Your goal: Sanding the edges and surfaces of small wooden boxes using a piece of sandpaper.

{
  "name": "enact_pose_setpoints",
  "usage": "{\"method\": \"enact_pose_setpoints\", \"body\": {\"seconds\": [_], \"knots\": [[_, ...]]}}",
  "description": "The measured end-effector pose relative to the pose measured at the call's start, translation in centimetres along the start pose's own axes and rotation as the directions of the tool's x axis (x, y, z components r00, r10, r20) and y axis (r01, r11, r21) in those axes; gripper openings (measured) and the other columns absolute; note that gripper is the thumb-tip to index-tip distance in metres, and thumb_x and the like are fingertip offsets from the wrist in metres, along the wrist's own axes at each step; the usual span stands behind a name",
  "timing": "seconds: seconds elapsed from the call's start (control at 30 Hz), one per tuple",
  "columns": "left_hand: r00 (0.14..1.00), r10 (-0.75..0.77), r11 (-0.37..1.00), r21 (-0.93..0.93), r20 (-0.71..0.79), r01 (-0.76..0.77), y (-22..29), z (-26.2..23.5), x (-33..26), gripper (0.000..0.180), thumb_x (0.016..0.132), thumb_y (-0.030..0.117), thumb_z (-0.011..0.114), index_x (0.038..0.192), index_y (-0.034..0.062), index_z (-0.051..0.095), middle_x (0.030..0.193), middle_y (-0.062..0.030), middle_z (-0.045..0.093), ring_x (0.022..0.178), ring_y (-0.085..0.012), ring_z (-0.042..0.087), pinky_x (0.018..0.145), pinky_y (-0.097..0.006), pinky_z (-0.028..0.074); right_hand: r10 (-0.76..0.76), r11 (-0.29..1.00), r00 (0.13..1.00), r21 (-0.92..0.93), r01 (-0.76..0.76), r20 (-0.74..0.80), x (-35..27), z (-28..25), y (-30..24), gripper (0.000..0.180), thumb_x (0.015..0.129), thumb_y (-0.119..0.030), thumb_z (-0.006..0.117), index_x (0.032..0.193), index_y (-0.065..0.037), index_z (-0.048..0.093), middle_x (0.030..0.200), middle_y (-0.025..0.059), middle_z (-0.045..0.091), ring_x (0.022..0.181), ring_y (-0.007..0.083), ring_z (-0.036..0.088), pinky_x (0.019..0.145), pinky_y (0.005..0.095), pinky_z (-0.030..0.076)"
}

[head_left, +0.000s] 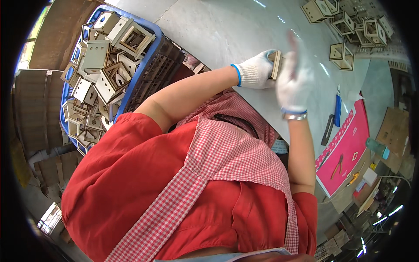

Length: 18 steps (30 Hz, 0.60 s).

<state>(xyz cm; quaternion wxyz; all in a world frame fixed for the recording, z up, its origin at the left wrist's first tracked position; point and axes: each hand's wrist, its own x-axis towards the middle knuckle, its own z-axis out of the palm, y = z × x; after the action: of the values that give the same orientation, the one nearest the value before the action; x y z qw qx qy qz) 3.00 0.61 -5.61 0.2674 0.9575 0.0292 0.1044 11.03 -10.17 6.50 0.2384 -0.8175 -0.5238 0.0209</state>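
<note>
I am seeing left hand (pixel 256 70) in knit glove gripping flat plywood piece (pixel 275 64), blurred right hand (pixel 293 81) open against it, blue crate (pixel 150 65) of wooden frames nearby, utility knife (pixel 337 109) lying beside.

A red short-sleeved shirt, red-checked apron, white knit gloves with blue cuffs, and a silver wristband.

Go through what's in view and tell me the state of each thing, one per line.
Left hand: gloved, gripping a wooden piece.
Right hand: gloved, blurred, beside the piece.
Blue crate: heaped with wooden boxes.
Utility knife: lying on the table.
Assembled boxes: clustered at the far corner.
</note>
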Motion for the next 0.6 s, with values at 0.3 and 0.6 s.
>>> {"method": "enact_pose_setpoints", "body": {"seconds": [0.3, 0.6], "knots": [[0.999, -0.029, 0.998, -0.054, -0.040, 0.026, 0.8, -0.5, 0.4, 0.024, 0.089, 0.029, 0.063, 0.101, 0.0097, 0.067, 0.108, -0.0116, 0.071, 0.107, -0.0317, 0.063, 0.121, -0.053, 0.031, -0.078, 0.946, 0.984, -0.299, 0.124, 0.161, -1.4, 1.8, 1.9, 0.042, 0.098, -0.021, 0.063, 0.138, -0.009, 0.061, 0.119, 0.0138, 0.068, 0.096, 0.0327, 0.067, 0.083, 0.0448, 0.055], [0.961, 0.106, 0.994, 0.009, -0.256, -0.107, 0.1, 1.2, 0.0, 0.034, 0.097, 0.042, 0.059, 0.111, 0.0125, 0.070, 0.107, -0.0105, 0.074, 0.108, -0.0307, 0.065, 0.122, -0.052, 0.028, -0.290, 0.954, 0.954, -0.060, 0.295, 0.076, 2.5, 1.8, 2.4, 0.025, 0.094, -0.029, 0.069, 0.100, -0.005, 0.063, 0.092, 0.0135, 0.070, 0.075, 0.0368, 0.065, 0.070, 0.0438, 0.052]]}}
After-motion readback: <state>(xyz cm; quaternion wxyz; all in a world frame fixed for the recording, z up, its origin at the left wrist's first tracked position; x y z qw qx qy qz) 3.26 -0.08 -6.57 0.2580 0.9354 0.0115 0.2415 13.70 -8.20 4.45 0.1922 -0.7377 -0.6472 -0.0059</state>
